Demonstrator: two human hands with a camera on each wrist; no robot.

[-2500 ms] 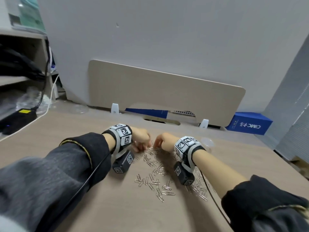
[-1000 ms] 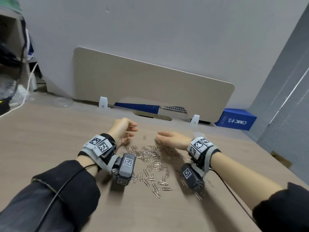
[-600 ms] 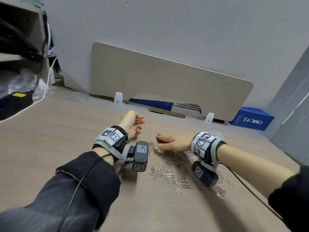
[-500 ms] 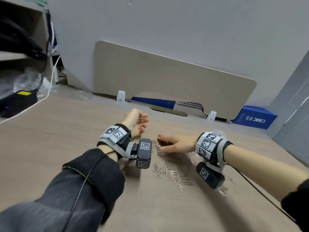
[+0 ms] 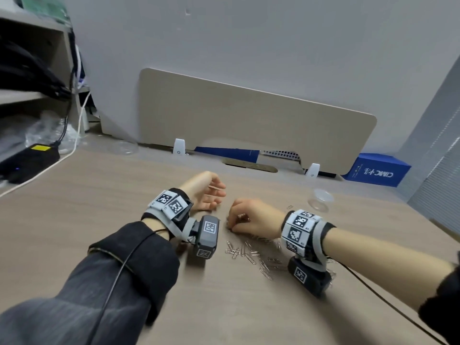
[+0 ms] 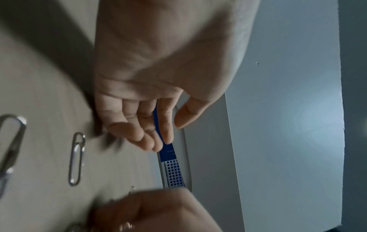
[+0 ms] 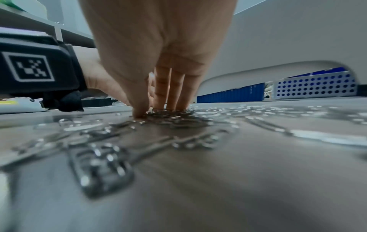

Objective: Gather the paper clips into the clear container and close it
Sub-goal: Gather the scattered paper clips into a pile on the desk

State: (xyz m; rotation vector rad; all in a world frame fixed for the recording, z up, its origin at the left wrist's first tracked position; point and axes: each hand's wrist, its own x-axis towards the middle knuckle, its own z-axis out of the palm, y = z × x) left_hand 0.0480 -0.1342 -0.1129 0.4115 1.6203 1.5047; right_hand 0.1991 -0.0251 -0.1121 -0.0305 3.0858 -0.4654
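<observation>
Silver paper clips (image 5: 251,253) lie scattered on the wooden desk (image 5: 87,207) between my wrists. My right hand (image 5: 234,222) is clawed down on the far end of the pile, thumb and fingertips (image 7: 139,109) pinching a clump of paper clips (image 7: 168,113) against the desk. My left hand (image 5: 219,192) lies on its side just left of it, fingers (image 6: 139,133) relaxed and spread; a thin glint sits near its thumb, but the left wrist view shows nothing gripped. Two loose paper clips (image 6: 76,158) lie beside it. A clear round container piece (image 5: 321,197) sits beyond my right wrist.
A second clear round piece (image 5: 127,146) rests far left by the beige divider panel (image 5: 249,120). A blue box (image 5: 375,171) stands at the back right. A black power adapter (image 5: 27,160) with cables and a shelf occupy the left edge. One stray clip (image 5: 289,207) lies near the container.
My right hand went from lying flat on the clips to curling its fingers down onto them. My left hand stayed beside the pile, palm turned sideways.
</observation>
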